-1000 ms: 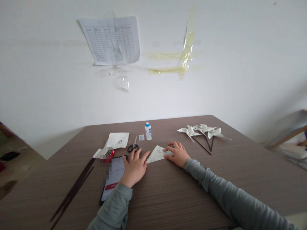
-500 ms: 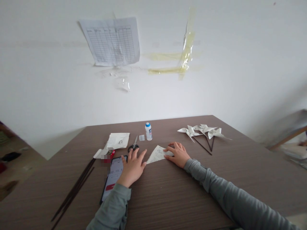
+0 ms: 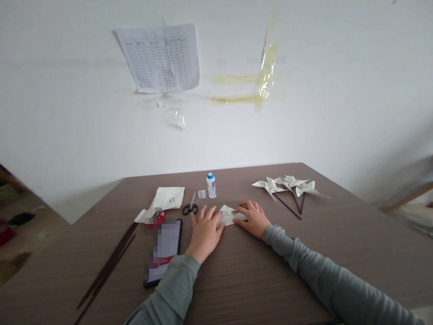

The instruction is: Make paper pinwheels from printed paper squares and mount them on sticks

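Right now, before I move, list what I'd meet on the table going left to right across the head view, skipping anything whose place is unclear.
Dark sticks → phone → left hand → printed paper piece → right hand → paper pinwheels.

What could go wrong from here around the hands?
1. The small white printed paper has the left hand and right hand over its opposite ends; uneven pressure could skew or crease it.
2. The grey fabric left sleeve overlaps the black-edged rectangular phone in view and might nudge it.
3. The black-handled metal scissors lie just beyond the left fingertips; a forward slip could knock them.
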